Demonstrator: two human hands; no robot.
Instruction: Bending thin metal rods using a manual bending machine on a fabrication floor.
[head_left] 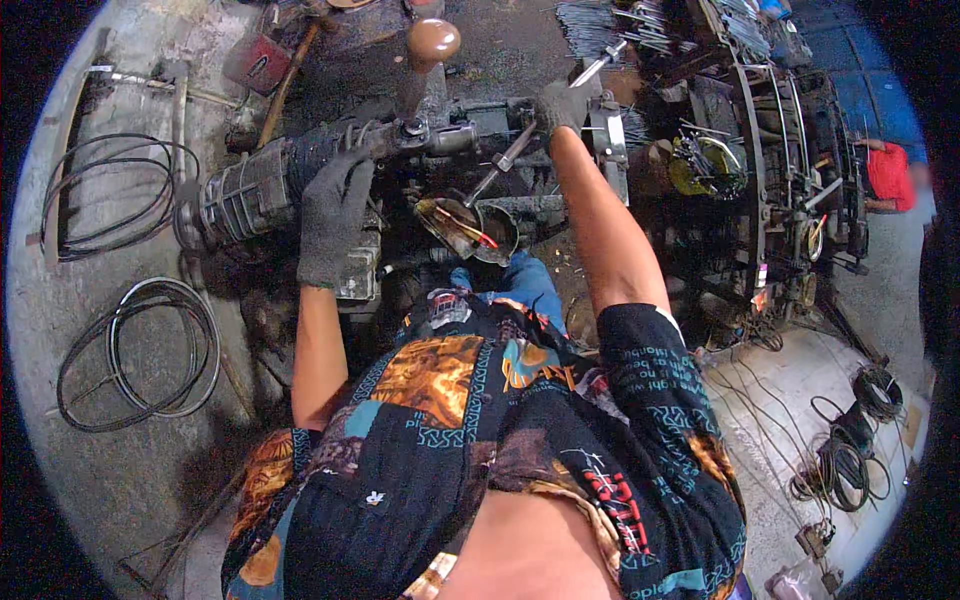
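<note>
Both my hands wear dark grey work gloves and are at a greasy metal machine with a ribbed motor [250, 195] on its left. My left hand [340, 195] reaches to the spindle part [440, 138], its fingers bent together there; what they hold, if anything, is hidden in the dark. My right hand [566, 106] is closed around the middle of a stepped metal bar handle [512, 152], which sticks out on both sides of it. Between my hands rises a lever with a brown ball knob [433, 40]. Below the bar sits a metal pan [495, 230] with a brush-like thing inside.
Coiled black cables [140, 350] lie on the floor at left. Thin metal rods [600, 30] are piled at the far side. A dark metal rack [755, 180] stands at right, near a yellowish container of rods [705, 165]. Beyond it is a person in red [888, 177].
</note>
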